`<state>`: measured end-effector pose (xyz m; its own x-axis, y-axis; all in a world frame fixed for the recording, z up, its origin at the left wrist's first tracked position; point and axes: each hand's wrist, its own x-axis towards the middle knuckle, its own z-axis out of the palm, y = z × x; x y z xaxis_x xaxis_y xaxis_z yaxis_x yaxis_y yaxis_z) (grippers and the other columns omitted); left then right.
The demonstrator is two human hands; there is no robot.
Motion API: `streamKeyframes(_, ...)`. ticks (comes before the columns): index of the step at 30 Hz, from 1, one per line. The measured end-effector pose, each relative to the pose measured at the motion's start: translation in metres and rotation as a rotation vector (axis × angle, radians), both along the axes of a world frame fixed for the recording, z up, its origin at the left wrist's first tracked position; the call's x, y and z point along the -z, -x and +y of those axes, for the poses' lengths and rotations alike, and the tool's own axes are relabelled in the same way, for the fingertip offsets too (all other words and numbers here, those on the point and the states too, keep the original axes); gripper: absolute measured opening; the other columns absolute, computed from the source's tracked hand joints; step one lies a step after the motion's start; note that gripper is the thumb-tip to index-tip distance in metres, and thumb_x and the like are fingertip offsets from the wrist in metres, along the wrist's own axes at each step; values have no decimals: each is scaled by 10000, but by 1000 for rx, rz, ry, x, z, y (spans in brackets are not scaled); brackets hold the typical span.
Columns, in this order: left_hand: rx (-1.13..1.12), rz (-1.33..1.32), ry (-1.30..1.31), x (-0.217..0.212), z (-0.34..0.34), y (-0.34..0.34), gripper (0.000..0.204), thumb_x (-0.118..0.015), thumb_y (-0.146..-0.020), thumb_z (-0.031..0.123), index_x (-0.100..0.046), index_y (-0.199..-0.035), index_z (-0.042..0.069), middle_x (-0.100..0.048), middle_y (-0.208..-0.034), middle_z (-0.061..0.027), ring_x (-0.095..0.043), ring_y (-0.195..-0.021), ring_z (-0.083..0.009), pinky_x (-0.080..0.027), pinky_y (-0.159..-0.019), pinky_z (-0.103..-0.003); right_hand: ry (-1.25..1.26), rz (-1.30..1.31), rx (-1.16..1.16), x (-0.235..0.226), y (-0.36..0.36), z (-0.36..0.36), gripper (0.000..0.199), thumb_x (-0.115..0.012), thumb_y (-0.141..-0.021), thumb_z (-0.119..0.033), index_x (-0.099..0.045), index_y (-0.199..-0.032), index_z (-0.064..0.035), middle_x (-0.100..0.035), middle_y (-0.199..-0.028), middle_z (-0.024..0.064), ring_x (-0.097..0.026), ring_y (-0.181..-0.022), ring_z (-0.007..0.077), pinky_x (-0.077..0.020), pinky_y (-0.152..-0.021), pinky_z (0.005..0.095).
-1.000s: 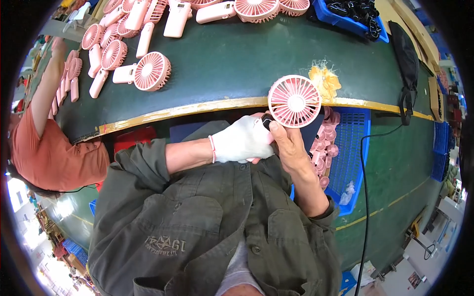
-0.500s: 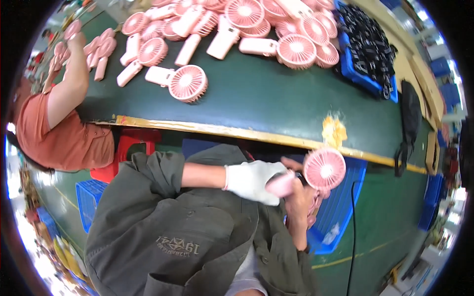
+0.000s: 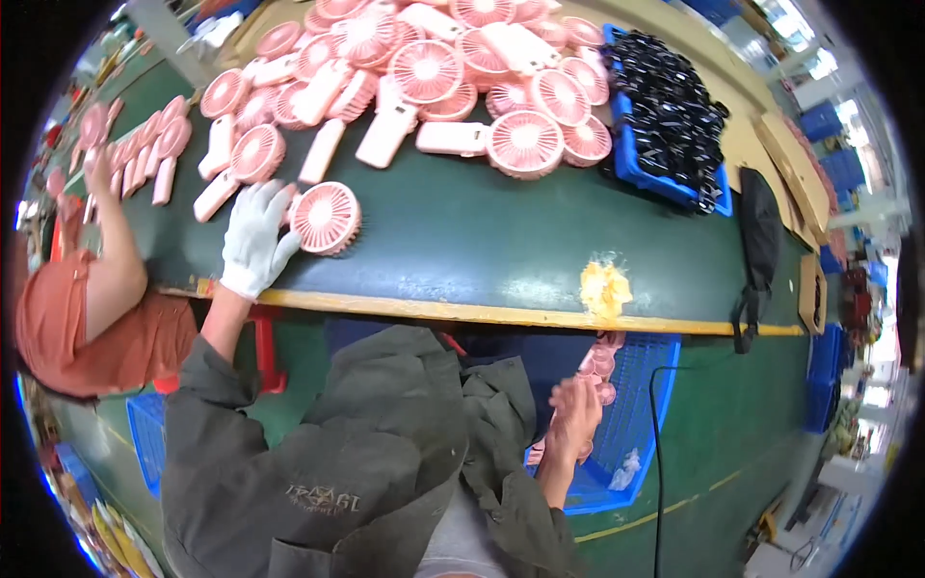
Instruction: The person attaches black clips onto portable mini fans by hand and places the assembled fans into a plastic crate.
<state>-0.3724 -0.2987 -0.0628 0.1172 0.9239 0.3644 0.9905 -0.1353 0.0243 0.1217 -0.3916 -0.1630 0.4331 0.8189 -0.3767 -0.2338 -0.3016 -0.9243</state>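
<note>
On the green tabletop, my white-gloved left hand (image 3: 255, 239) lies over the handle of a pink handheld fan (image 3: 326, 219). Its thumb is on the near side and its fingers on the far side, so the handle is mostly hidden. The round grille of that fan faces up. My bare right hand (image 3: 576, 416) is low on the right, above the near-left side of a blue crate (image 3: 631, 414). Its fingers are loosely apart and slightly blurred, with nothing visible in them. Pink fans (image 3: 599, 364) lie in the crate, partly covered by this hand.
A big heap of pink fans (image 3: 429, 72) covers the far side of the table. Beside it stands a blue basket of black parts (image 3: 670, 116); a black pouch (image 3: 759, 226) lies to its right. At left, a person in an orange shirt (image 3: 101, 318) handles fans.
My hands have parted. The fan they held together is out of them. My left hand has reached forward onto the table fan's handle; my right has dropped toward the crate. The view has shifted.
</note>
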Motion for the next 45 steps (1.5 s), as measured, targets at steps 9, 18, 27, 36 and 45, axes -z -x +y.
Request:
streamKeyframes(9, 168, -147, -53, -2, 10, -70, 426, -805, -607, 416, -585, -747, 80, -524, -744, -81, -554, -727, -276, -472, -620, -389, -832, -883, -126, -135, 61, 218, 53, -654, -847, -42, -623, -833, -2, -586, -785, 70, -546, -632, 146, -445, -569, 276)
streamKeyframes(18, 188, -215, -34, -14, 9, -117, 407, -842, -549, 382, -590, -733, 120, -493, -728, -59, -523, -689, -252, -446, -596, -370, -549, -1827, -463, -169, 2, 369, 186, -634, -819, -110, -708, -988, -89, -661, -995, 148, -621, -949, 333, -515, -828, 439)
streamKeyframes(27, 163, -245, 127, -4, 5, -112, 404, -811, -622, 405, -609, -778, 91, -567, -775, -65, -584, -750, -249, -480, -600, -361, -700, -1787, -324, -169, -23, 405, 202, -592, -847, -120, -696, -1001, -41, -668, -946, 186, -643, -876, 361, -520, -781, 453)
streamKeyframes(36, -67, -473, 183, -13, 7, -113, 434, -683, -782, 460, -657, -609, 64, -620, -589, -127, -621, -549, -260, -450, -494, -346, -720, -351, -277, -169, 78, 266, 96, -517, -879, 68, -609, -901, 52, -661, -812, 118, -614, -622, 109, -498, -504, 209)
streamKeyframes(45, 139, -1999, 470, 8, -3, -144, 296, -687, -839, 112, -597, -1094, -8, -658, -958, -100, -651, -819, -172, -532, -727, -303, -595, -44, -529, -100, 148, 152, 165, -526, -857, 119, -637, -973, 82, -586, -1008, 101, -603, -744, 148, -502, -579, 239)
